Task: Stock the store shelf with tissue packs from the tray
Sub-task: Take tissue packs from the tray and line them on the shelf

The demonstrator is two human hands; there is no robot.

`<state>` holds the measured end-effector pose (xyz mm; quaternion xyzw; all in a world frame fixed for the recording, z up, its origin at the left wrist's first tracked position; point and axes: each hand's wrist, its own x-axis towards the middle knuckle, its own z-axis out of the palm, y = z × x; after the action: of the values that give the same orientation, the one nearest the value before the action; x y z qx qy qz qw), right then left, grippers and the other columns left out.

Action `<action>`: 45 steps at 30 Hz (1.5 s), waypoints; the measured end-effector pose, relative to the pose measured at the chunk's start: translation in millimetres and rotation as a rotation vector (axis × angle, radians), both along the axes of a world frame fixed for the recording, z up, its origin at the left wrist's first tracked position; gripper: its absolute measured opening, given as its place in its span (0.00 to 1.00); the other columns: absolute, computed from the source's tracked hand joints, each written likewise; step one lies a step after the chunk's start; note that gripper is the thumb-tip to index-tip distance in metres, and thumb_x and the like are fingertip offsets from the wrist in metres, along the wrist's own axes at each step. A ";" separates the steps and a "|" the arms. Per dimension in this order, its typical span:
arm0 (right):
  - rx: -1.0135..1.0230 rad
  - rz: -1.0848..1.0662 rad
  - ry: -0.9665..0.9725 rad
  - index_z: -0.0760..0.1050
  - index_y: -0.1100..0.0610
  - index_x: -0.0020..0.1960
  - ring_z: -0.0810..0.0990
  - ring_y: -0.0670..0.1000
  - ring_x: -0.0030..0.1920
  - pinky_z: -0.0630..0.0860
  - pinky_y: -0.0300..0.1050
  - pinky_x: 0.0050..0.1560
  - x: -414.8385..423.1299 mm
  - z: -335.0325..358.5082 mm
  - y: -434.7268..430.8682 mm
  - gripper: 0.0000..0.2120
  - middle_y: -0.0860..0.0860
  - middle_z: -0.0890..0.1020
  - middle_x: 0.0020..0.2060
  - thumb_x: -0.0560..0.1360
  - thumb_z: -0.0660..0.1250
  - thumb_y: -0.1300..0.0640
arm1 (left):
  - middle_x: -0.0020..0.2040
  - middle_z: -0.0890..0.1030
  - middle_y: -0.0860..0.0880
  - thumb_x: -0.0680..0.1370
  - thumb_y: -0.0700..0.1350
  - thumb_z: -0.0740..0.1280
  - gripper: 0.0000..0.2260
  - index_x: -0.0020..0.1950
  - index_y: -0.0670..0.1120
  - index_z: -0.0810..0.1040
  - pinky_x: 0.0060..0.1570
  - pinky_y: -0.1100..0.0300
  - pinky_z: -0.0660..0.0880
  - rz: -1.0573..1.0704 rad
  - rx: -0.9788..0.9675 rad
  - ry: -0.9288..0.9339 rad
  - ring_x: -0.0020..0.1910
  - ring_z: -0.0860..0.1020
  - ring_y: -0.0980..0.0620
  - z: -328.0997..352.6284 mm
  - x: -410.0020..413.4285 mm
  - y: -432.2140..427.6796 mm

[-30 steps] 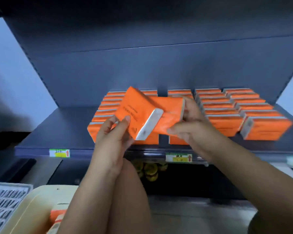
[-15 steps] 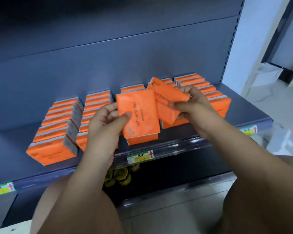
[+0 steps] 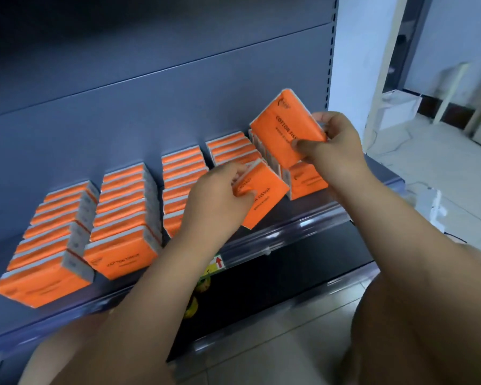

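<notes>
Orange plastic-wrapped tissue packs (image 3: 287, 128), gripped in left hand (image 3: 220, 197) and right hand (image 3: 334, 147), were judged ready for upright placing on the grey metal shelf (image 3: 299, 232).

The left hand (image 3: 217, 201) covers the upper corner of the tilted orange plastic-wrapped tissue pack (image 3: 264, 201) it grips. Its forearm hides the front packs of the third row of orange packs (image 3: 182, 168) and part of the yellow price label (image 3: 216, 263) on the grey-blue metal shelf (image 3: 289, 232). The right hand (image 3: 336, 151) covers the lower corner of the raised orange tissue pack (image 3: 286, 129), whose small print is unreadable. The dim yellow rounded items (image 3: 190, 307) below are possibly bottles. The shelf's left end is cut off.
</notes>
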<state>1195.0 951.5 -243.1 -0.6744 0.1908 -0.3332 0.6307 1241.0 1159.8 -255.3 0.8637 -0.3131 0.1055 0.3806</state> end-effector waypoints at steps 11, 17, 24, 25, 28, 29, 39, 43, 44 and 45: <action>-0.128 0.013 0.076 0.77 0.50 0.59 0.85 0.50 0.50 0.85 0.59 0.50 -1.5 2.9 -25.4 0.22 0.47 0.83 0.50 0.66 0.75 0.60 | 0.54 0.84 0.47 0.73 0.43 0.72 0.17 0.62 0.47 0.80 0.51 0.46 0.76 0.057 0.508 -0.418 0.54 0.79 0.39 -21.1 11.2 -37.2; -0.222 0.038 0.100 0.76 0.50 0.60 0.83 0.49 0.52 0.85 0.58 0.50 -2.3 3.8 -32.3 0.23 0.46 0.81 0.53 0.67 0.75 0.61 | 0.54 0.84 0.46 0.73 0.41 0.72 0.14 0.59 0.46 0.81 0.50 0.46 0.76 0.051 0.566 -0.421 0.54 0.79 0.39 -33.2 15.7 -39.6; -0.270 0.047 0.117 0.77 0.51 0.60 0.81 0.48 0.51 0.82 0.51 0.50 0.0 0.1 -36.3 0.22 0.47 0.81 0.52 0.69 0.76 0.62 | 0.55 0.81 0.44 0.74 0.42 0.73 0.14 0.59 0.44 0.82 0.47 0.45 0.76 0.060 0.628 -0.495 0.53 0.78 0.39 -37.4 16.1 -40.4; -0.270 0.048 0.123 0.77 0.51 0.60 0.81 0.47 0.50 0.81 0.49 0.49 0.1 -0.4 -37.0 0.21 0.46 0.81 0.51 0.69 0.76 0.62 | 0.55 0.81 0.44 0.74 0.41 0.74 0.14 0.58 0.44 0.82 0.47 0.45 0.76 0.062 0.631 -0.504 0.53 0.78 0.39 -37.7 16.0 -40.5; -0.278 0.047 0.136 0.77 0.50 0.59 0.80 0.44 0.47 0.77 0.43 0.45 -0.6 -0.6 -39.4 0.20 0.43 0.80 0.48 0.69 0.74 0.64 | 0.54 0.82 0.44 0.74 0.42 0.74 0.13 0.58 0.44 0.82 0.47 0.46 0.76 0.071 0.632 -0.506 0.52 0.79 0.39 -37.5 14.3 -40.5; -0.288 0.049 0.139 0.77 0.49 0.58 0.79 0.43 0.46 0.75 0.42 0.44 -1.2 -0.4 -40.1 0.20 0.42 0.79 0.47 0.69 0.73 0.65 | 0.54 0.82 0.45 0.74 0.43 0.74 0.13 0.58 0.44 0.82 0.48 0.46 0.76 0.072 0.625 -0.506 0.53 0.79 0.39 -37.6 14.0 -40.3; -0.386 0.264 0.277 0.81 0.47 0.55 0.84 0.51 0.54 0.82 0.52 0.54 -19.9 3.0 -60.1 0.23 0.51 0.85 0.53 0.70 0.69 0.72 | 0.63 0.82 0.48 0.80 0.45 0.68 0.17 0.69 0.46 0.78 0.62 0.50 0.73 0.128 0.060 -0.283 0.64 0.74 0.45 -23.6 -14.7 -40.1; -0.318 0.317 0.256 0.84 0.45 0.52 0.85 0.51 0.54 0.82 0.47 0.56 -28.2 5.6 -68.0 0.24 0.51 0.87 0.52 0.70 0.73 0.74 | 0.58 0.83 0.54 0.79 0.50 0.64 0.14 0.63 0.51 0.81 0.62 0.49 0.75 0.060 -0.023 -0.125 0.61 0.76 0.49 -18.0 -34.4 -53.3; -0.310 0.312 0.254 0.85 0.45 0.52 0.85 0.50 0.54 0.82 0.46 0.56 -29.2 5.6 -68.9 0.24 0.51 0.87 0.51 0.70 0.73 0.74 | 0.55 0.83 0.55 0.78 0.52 0.62 0.14 0.60 0.51 0.81 0.59 0.50 0.76 0.042 -0.044 -0.090 0.59 0.77 0.50 -17.2 -38.5 -57.1; -0.305 0.307 0.258 0.85 0.45 0.52 0.85 0.50 0.54 0.81 0.46 0.56 -30.3 5.4 -69.2 0.24 0.51 0.87 0.51 0.71 0.73 0.74 | 0.52 0.82 0.55 0.78 0.52 0.61 0.13 0.57 0.50 0.81 0.57 0.51 0.76 0.032 -0.052 -0.071 0.56 0.78 0.51 -16.7 -42.6 -60.9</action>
<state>1164.6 882.2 -237.6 -0.8197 0.1125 -0.1697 0.5353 1198.5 1098.8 -272.1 0.8542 -0.3098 0.1499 0.3897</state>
